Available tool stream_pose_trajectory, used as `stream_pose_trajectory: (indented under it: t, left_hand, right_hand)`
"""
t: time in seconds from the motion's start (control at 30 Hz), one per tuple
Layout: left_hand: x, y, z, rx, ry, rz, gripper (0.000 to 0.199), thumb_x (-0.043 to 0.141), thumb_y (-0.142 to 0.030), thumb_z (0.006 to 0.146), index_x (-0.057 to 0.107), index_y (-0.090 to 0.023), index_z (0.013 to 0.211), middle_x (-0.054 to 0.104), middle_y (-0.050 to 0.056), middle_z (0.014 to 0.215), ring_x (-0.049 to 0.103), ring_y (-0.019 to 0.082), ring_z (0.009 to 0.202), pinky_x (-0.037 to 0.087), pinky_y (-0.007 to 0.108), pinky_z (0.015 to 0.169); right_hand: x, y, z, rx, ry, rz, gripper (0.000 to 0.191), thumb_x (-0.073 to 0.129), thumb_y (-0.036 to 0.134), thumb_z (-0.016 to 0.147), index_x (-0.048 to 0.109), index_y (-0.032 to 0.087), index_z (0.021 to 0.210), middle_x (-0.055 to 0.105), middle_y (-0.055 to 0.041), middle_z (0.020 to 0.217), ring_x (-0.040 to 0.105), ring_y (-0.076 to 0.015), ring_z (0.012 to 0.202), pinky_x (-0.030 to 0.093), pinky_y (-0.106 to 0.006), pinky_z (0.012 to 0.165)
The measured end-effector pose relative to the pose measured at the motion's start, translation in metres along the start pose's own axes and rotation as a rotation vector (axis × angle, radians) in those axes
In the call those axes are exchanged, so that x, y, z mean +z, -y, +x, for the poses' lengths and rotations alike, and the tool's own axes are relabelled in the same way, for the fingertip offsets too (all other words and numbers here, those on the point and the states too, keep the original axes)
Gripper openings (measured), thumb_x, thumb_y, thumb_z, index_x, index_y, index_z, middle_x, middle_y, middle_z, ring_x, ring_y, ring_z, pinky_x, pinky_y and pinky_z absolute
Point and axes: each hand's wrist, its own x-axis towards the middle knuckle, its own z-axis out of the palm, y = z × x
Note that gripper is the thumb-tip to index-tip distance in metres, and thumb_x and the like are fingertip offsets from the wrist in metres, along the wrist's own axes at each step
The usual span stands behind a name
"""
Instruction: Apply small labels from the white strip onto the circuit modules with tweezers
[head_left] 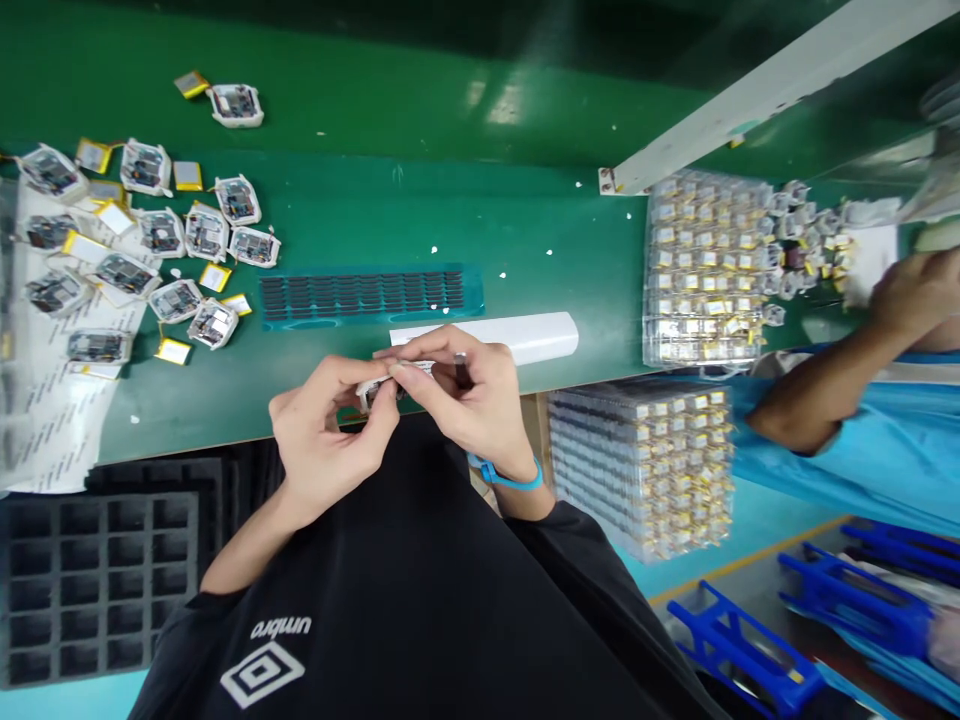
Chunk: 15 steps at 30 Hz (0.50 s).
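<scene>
Head view — left hand (pixel 330 430), right hand (pixel 469 395) (wrists bent), fingers (pixel 411 366) pinching a white part (pixel 390 382).

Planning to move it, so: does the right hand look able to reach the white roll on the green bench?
Probably yes: the right hand sits beside the white roll, nothing between them, though it is pinching a small white part with the left hand.

Beyond the hands (pixel 457 400), a white strip (pixel 517 335) lies just ahead; past it, a lane of green tabletop (pixel 525 235) runs between the scattered circuit modules (pixel 150 230) and the stacked battery trays (pixel 701 270).
</scene>
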Motion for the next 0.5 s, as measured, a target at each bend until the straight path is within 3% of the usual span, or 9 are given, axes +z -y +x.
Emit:
stream_pose_trajectory:
  t: [0.17,0.3,0.4,0.5]
  left_hand:
    - [-0.003,0.003,-0.002,-0.033,0.147,-0.038,0.007,0.079,-0.019,0.09,0.077,-0.021,0.097,0.081,-0.002,0.082,0.073,0.012,0.059,0.062,0.021,0.06]
    - [0.003,0.015,0.001,-0.03,0.267,-0.046,0.01,0.079,-0.023,0.095,0.082,-0.022,0.104,0.086,0.001,0.092,0.07,0.01,0.058,0.055,0.019,0.058]
    - [0.013,0.027,0.001,0.035,0.336,0.014,0.011,0.074,-0.021,0.098,0.083,-0.021,0.104,0.086,0.002,0.094,0.069,0.012,0.061,0.054,0.022,0.061]
    - [0.024,0.039,-0.002,0.144,0.3,0.114,0.015,0.068,-0.016,0.099,0.08,-0.021,0.106,0.086,0.005,0.099,0.073,0.019,0.075,0.057,0.03,0.071]
  right_hand:
    - [0.006,-0.01,-0.014,0.068,-0.096,0.056,0.024,0.072,0.046,0.102,0.072,0.022,0.097,0.085,-0.0029,0.093,0.071,-0.0123,0.062,0.055,-0.024,0.054]
    - [-0.008,-0.033,-0.02,0.049,-0.037,0.109,0.045,0.055,0.057,0.11,0.077,0.021,0.096,0.076,0.0004,0.073,0.068,-0.0122,0.059,0.056,-0.026,0.061]
    - [-0.022,-0.052,-0.02,0.032,-0.264,0.142,0.068,0.033,0.064,0.113,0.081,0.021,0.091,0.072,-0.0021,0.07,0.062,-0.0135,0.055,0.054,-0.03,0.058]
    - [-0.032,-0.07,-0.019,-0.051,-0.491,0.023,0.081,0.021,0.063,0.114,0.08,0.023,0.076,0.063,-0.0033,0.062,0.065,-0.0167,0.062,0.054,-0.032,0.061]
